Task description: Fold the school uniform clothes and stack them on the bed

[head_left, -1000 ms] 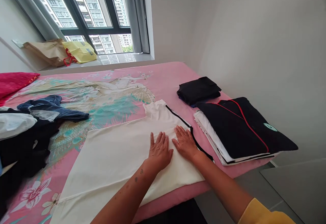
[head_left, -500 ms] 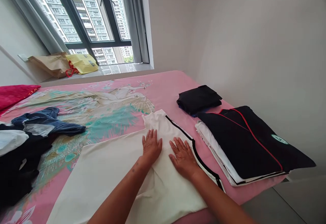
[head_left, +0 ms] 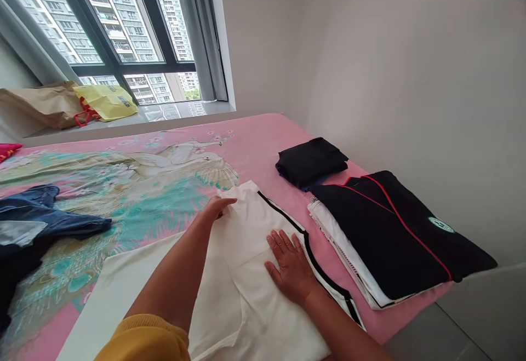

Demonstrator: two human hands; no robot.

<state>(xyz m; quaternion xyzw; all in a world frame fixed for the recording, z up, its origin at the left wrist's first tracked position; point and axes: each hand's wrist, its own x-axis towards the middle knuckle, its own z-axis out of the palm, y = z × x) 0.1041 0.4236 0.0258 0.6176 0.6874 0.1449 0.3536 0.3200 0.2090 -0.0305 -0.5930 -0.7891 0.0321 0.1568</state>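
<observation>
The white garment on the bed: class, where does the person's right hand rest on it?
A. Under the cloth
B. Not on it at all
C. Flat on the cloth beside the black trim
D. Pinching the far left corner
C: the right hand lies palm down, fingers spread, on the white garment, just left of its black trim.

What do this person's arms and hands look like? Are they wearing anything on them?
Both hands are bare: no gloves, and no rings or watch that I can make out. The left hand belongs to an arm with a mustard-yellow sleeve pushed up near the elbow, leaving the forearm uncovered. The right hand has its forearm bare too; its sleeve is out of view.
</observation>
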